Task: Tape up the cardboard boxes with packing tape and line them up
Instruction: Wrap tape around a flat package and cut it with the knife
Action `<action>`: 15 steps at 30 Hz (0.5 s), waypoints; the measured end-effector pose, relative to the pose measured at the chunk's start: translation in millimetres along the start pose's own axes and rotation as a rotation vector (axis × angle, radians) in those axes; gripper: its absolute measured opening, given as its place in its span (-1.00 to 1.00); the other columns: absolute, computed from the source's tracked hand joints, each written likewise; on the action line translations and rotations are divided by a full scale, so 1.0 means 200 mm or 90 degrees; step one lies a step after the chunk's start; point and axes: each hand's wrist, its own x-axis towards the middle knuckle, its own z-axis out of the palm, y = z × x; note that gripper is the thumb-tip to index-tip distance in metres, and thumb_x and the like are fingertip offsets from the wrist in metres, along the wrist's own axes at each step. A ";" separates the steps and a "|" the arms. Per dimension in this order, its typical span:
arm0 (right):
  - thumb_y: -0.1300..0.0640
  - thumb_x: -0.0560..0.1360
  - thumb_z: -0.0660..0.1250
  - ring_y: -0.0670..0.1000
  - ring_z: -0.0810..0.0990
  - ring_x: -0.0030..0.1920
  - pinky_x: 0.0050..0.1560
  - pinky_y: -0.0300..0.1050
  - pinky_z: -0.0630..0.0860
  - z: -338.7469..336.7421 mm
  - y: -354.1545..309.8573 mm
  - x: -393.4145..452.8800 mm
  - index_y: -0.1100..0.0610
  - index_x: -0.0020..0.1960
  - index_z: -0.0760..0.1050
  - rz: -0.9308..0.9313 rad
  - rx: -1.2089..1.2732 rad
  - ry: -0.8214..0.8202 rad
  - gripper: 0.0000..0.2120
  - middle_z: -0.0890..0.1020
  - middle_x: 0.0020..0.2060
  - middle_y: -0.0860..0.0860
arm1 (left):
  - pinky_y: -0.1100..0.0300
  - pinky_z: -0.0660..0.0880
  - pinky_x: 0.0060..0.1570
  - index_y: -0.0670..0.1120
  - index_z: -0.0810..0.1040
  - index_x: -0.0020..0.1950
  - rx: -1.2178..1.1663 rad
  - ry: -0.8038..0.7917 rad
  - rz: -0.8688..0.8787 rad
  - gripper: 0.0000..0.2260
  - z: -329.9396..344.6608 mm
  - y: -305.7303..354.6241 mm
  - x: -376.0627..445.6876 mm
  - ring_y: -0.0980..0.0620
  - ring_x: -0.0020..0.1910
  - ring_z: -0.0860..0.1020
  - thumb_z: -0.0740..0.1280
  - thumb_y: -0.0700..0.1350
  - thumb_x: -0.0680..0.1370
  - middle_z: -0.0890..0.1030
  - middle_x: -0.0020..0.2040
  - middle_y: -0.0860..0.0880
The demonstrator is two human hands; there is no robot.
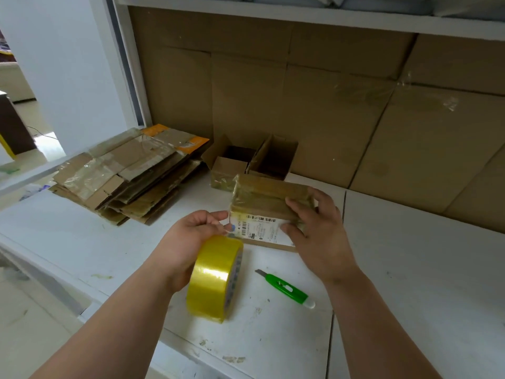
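On white table (410,269), our right hand (317,233) grips glossy taped cardboard box (262,203); left hand (191,236) holds yellow tape roll (216,277). Green plastic cutter (287,288) beside; 2 unsealed boxes (251,162), flattened cardboard (131,170) behind.

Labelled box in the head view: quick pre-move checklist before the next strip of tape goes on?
1. Labelled box steadied: ok, the right hand has a grip on its right end.
2. Tape roll in hand: ok, it hangs from the left hand.
3. Tape end pulled free toward the box: cannot tell, the film is clear and blurred at the left fingers.
4. Cutter within reach: ok, it lies on the table just near of the box, blade partly out.
5. Top seam closed: ok, flaps lie flat under glossy tape.
6. Open boxes behind taped: not ok, flaps up.
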 end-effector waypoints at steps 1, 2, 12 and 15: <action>0.00 0.51 0.42 0.14 0.33 0.39 0.40 0.00 0.36 -0.01 0.01 -0.02 0.01 0.38 0.51 -0.002 0.014 0.018 -0.56 0.27 0.47 0.02 | 0.07 0.62 -0.04 -0.24 0.53 -0.14 -0.024 0.000 -0.007 -0.90 0.00 0.00 0.00 0.00 -0.01 0.70 0.31 -0.39 0.53 0.63 0.17 -0.04; 0.00 0.51 0.42 0.14 0.36 0.38 0.36 0.06 0.43 -0.02 0.02 -0.03 0.03 0.37 0.52 0.000 0.036 0.040 -0.56 0.29 0.45 0.03 | 0.03 0.61 0.00 -0.24 0.54 -0.14 -0.032 0.003 -0.008 -0.90 -0.01 0.00 0.00 0.00 0.00 0.69 0.30 -0.39 0.53 0.62 0.18 -0.03; -0.03 0.60 0.29 -0.21 0.59 -0.01 -0.10 -0.42 0.50 -0.15 0.12 -0.18 -0.04 0.25 0.56 0.256 0.402 0.132 -0.75 0.56 0.15 -0.11 | 0.12 0.48 0.10 -0.21 0.56 -0.21 0.068 -0.049 0.058 -0.84 0.16 0.01 -0.01 0.04 0.11 0.57 0.30 -0.38 0.54 0.59 0.24 0.00; -0.10 0.63 0.22 0.01 0.62 -0.26 -0.24 -0.09 0.51 -0.18 0.13 -0.18 0.08 0.12 0.56 0.446 0.657 0.152 -0.72 0.69 -0.16 0.00 | 0.09 0.47 0.26 -0.18 0.57 -0.21 0.114 -0.089 0.069 -0.83 0.20 0.01 -0.02 0.02 0.18 0.58 0.31 -0.36 0.55 0.61 0.22 -0.01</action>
